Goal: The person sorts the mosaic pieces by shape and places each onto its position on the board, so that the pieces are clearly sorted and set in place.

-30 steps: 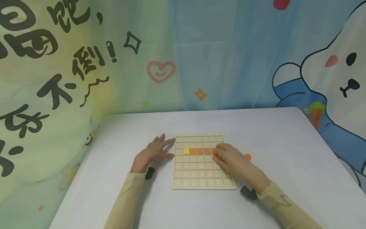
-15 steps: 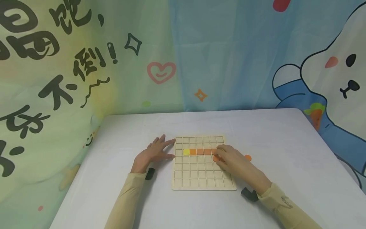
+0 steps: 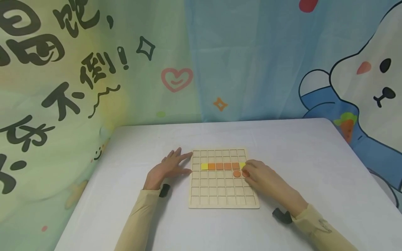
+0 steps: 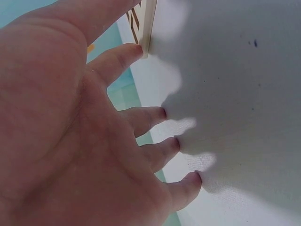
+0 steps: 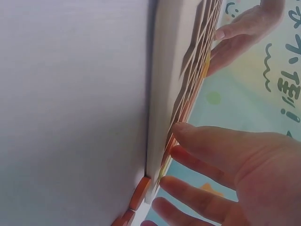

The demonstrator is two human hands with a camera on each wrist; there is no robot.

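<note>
A pale wooden grid board lies on the white table. One row holds a yellow tile, several orange tiles and another yellow tile at its right end. An orange disc sits in the row below. My right hand is at the board's right side, thumb and fingers around a second orange disc, partly covering it. My left hand lies spread at the left edge, with thumb and index finger touching the board; the other fingertips rest on the table.
In the right wrist view, orange discs lie on the table against the board's edge. A printed curtain hangs behind the table. Dark wrist-worn devices hang under both wrists.
My right hand has shifted slightly right along the board, uncovering the whole first orange disc and the right yellow tile. The loose disc right of the hand is no longer visible. The left hand stays put.
</note>
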